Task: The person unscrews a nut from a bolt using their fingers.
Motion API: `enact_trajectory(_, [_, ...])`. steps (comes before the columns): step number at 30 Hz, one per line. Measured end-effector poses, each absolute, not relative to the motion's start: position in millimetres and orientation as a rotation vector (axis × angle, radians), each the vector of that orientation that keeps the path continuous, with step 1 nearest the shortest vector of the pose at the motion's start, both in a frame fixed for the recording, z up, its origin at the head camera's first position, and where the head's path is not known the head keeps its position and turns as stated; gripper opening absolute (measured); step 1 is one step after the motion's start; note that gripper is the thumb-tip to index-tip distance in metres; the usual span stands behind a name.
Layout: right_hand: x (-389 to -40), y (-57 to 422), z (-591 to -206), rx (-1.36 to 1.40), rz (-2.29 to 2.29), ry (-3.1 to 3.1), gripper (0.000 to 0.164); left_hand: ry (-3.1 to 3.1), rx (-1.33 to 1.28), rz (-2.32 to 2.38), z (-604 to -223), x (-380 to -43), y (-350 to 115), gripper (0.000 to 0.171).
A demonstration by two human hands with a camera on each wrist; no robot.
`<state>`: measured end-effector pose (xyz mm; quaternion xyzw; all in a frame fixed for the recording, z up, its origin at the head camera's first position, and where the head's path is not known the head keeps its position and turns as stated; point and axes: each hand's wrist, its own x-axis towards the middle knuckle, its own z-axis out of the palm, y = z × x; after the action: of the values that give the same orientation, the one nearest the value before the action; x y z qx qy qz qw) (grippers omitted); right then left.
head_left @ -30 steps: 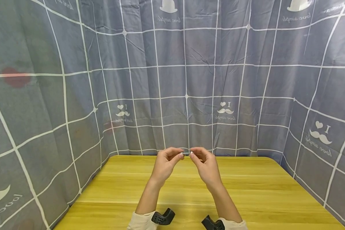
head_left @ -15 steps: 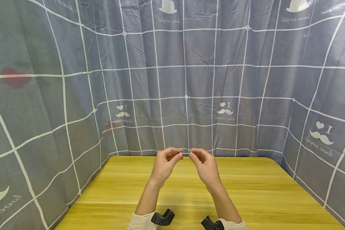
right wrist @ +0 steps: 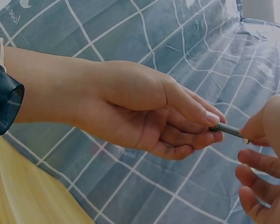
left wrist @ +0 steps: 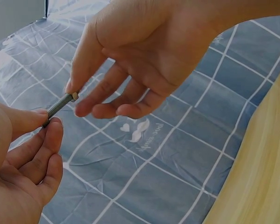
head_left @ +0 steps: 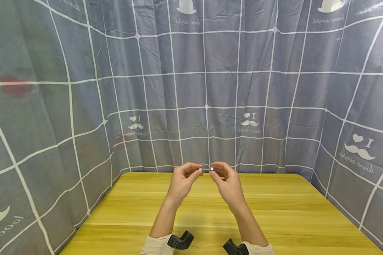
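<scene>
A silver threaded bolt (left wrist: pixel 59 106) is held level between both hands over the table's far edge. My left hand (head_left: pixel 180 182) pinches its left end between thumb and fingers; that end is hidden in the left wrist view. At the other end sits a small hex nut (left wrist: pixel 74 96). My right hand (head_left: pixel 230 183) has its thumb at the nut, while its curled index finger stands slightly apart below it in the left wrist view. Seen from the right wrist, the bolt's thread shows between the left fingertips (right wrist: pixel 218 136) and the nut.
A yellow wood-grain table (head_left: pixel 210 209) lies under both forearms. Grey-blue curtains (head_left: pixel 191 92) with white grid lines hang behind it and along both sides. Each wrist carries a black camera mount (head_left: pixel 180 241) over a light sleeve.
Half a second ago the right fingertips covered the nut; now thumb and index finger are spread a little and the nut shows. The left hand keeps its pinch in nearly the same place.
</scene>
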<state>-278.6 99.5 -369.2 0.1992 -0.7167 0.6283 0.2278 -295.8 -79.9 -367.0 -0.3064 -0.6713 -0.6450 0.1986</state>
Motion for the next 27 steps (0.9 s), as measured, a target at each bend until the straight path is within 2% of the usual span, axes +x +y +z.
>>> enact_trajectory(4, [-279.5, 99.1, -369.8, 0.51, 1.713, -2.007, 0.026, -1.877, -0.861, -1.807, -367.0, -296.0, -80.5, 0.017])
enact_trajectory(15, [-279.7, 99.1, -369.3, 0.519, 1.711, -1.988, 0.017, -1.876, -0.875, -1.807, -367.0, -296.8, -79.8, 0.016])
enact_trajectory(27, [-278.9, 99.4, -369.5, 0.613, 1.733, -1.935, 0.025, -1.858, -0.886, -1.806, -369.4, -299.0, -79.3, 0.017])
